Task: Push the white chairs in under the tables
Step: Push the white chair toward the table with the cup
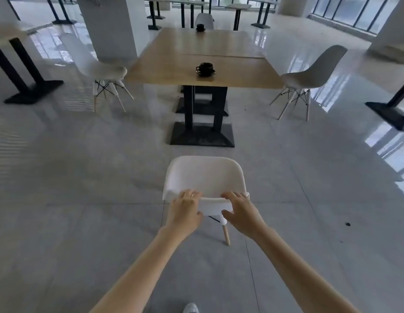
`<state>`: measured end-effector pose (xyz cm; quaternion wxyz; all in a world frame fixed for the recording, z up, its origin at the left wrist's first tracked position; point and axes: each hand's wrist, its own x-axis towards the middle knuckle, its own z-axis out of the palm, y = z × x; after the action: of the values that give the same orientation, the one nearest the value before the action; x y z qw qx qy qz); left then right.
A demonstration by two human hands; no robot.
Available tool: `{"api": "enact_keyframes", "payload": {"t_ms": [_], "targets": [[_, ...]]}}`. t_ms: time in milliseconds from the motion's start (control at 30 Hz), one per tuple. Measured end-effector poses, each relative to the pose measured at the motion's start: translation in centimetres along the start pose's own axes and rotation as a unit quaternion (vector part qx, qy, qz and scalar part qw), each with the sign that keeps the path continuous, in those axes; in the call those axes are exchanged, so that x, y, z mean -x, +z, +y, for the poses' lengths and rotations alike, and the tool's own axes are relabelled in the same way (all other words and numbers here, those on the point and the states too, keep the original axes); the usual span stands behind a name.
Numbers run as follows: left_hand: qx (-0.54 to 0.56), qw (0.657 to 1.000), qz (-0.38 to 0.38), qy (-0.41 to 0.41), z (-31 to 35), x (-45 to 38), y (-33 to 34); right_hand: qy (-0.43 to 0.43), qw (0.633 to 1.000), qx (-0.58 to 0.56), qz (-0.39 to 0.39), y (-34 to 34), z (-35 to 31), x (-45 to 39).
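Both hands rest on the top edge of the backrest of a white chair that stands on the grey tiled floor, well short of the counter ahead. The left hand lies over the left part of the backrest rim, its fingers curled over the edge and the thumb behind, gripping it. The right hand holds the right part of the rim the same way, fingers spread over the top and thumb on the near side. Both bare forearms reach forward from the bottom of the view. One wooden leg of this chair shows below the shell, between the hands.

The wooden counter stands directly beyond the chair on black pedestal bases, and a seam runs across its top. A black cup on a saucer sits near its near edge; a second black cup sits at the far edge.

A second white chair stands at the counter's left side, its seat just beside the counter's corner. A third white chair stands at the right side, its seat near the counter's edge and its back leaning away. A fourth chair's back shows past the far end.

A white pillar rises behind the left chair, and more counters stand farther back near the windows. The toe of a light shoe shows at the bottom edge.
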<state>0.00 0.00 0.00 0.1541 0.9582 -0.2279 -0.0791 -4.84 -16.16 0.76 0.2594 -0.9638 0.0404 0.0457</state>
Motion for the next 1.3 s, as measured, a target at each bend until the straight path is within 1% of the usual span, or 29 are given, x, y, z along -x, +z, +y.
{"api": "enact_keyframes", "payload": {"t_ms": [100,267,433,567,667,733,867,900,933,1000,1100,1200,1300], "targets": [[-0.045,0.999,-0.017,0.02,-0.9,-2.8,1.8,-0.013,0.999,0.049,-0.002,1.4,1.2,-2.4],[-0.11,0.99,-0.083,0.013,-1.6,-5.6,4.6,-0.019,0.991,0.126,-0.039,4.1,3.3,-5.0],[-0.144,0.986,-0.083,0.018,-1.5,-7.1,6.8,-0.031,0.991,0.115,-0.055,6.1,5.4,-6.5],[-0.172,0.979,-0.103,0.031,-1.4,-8.2,7.6,-0.053,0.988,0.131,-0.068,6.4,6.5,-7.6],[-0.169,0.977,-0.124,0.046,-1.7,-9.2,8.0,-0.059,0.986,0.136,-0.081,6.7,6.7,-8.5],[-0.175,0.976,-0.113,0.057,-1.7,-9.7,7.8,-0.059,0.984,0.141,-0.087,6.8,6.9,-9.0],[-0.173,0.971,-0.153,0.055,-2.1,-10.4,8.3,-0.069,0.981,0.159,-0.091,6.8,7.1,-9.7],[-0.178,0.97,-0.153,0.063,-2.2,-10.7,8.5,-0.068,0.981,0.159,-0.091,6.8,7.2,-10.0],[-0.177,0.972,-0.128,0.082,-2.3,-11.0,8.5,-0.065,0.981,0.158,-0.09,6.8,7.2,-10.2],[-0.183,0.974,-0.11,0.078,-2.5,-11.7,8.4,-0.066,0.98,0.166,-0.089,6.7,7.2,-11.0],[-0.16,0.979,-0.077,0.098,-2.8,-12.5,8.3,-0.074,0.977,0.182,-0.085,6.2,7.2,-11.9],[-0.171,0.977,-0.071,0.109,-2.7,-12.8,7.7,-0.071,0.969,0.221,-0.086,6.1,7.3,-12.4],[-0.171,0.976,-0.055,0.121,-2.8,-13.5,7.7,-0.067,0.968,0.228,-0.082,6.0,7.6,-13.2]]}}
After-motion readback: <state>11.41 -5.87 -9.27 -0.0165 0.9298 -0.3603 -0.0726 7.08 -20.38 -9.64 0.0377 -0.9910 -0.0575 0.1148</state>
